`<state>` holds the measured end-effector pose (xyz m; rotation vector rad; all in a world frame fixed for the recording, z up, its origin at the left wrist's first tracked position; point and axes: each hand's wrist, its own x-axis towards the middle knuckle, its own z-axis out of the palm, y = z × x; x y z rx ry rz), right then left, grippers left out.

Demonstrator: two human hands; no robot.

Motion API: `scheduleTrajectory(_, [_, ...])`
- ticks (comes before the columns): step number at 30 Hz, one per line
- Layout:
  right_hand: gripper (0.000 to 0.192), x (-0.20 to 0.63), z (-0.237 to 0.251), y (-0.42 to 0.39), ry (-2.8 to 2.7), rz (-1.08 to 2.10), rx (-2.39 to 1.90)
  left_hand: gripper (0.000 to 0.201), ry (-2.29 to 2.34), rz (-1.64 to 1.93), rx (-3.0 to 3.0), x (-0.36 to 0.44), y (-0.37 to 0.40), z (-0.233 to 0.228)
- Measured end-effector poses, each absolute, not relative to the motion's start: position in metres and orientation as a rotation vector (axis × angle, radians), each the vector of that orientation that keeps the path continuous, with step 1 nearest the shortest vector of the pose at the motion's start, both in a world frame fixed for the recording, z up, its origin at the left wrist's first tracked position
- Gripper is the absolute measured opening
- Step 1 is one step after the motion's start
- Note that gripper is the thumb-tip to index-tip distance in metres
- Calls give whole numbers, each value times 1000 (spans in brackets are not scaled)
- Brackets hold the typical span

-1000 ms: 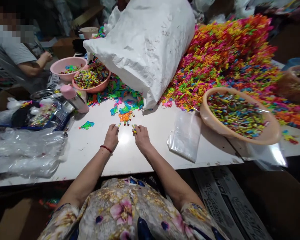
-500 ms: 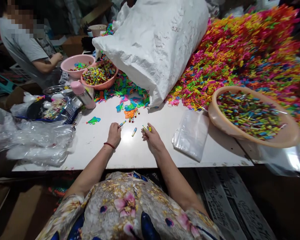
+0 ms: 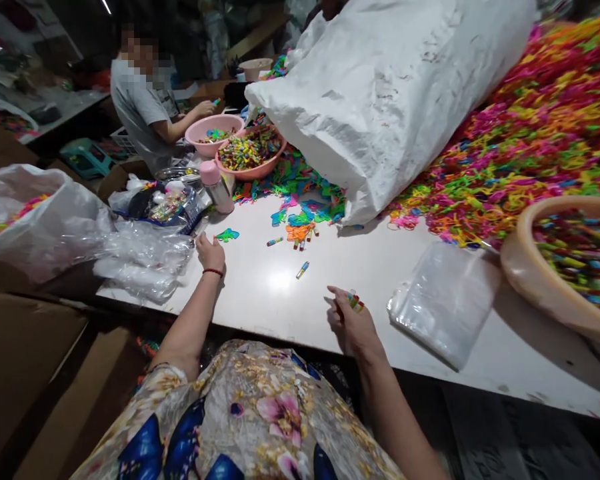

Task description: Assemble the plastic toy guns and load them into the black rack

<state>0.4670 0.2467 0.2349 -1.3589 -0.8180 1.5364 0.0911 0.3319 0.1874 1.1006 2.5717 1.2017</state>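
Right hand [image 3: 356,325] grips a few small tubes [image 3: 354,302], already gathered; two loose tubes [image 3: 303,270] lie ungathered beyond it, leftward. Left hand [image 3: 211,255], grasp unclear, is just beside a green cutout [image 3: 227,235].

Small tubes [image 3: 354,301], multicoloured; bunched in right hand [image 3: 357,327]

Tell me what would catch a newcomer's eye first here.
Probably the big white sack filling the upper middle of the view, with a bright heap of colourful pieces spreading beside it on the right. Nearer, over the white table, the right hand holds a few small tubes, to the left of a stack of clear bags.
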Motion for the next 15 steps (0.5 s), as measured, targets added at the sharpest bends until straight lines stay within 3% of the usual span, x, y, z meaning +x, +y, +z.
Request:
scheduleTrajectory(6, [52, 447, 223, 238, -1054, 1440, -1428, 44, 2618, 846, 1426, 79, 350, 195])
scheduleTrajectory(10, [56, 440, 216, 234, -1245, 1402, -1487, 32, 2543, 569, 1522, 88, 366, 201])
scheduleTrajectory(15, [57, 437, 224, 226, -1167, 1533, -1415, 37, 2398, 681, 1468, 98, 358, 206])
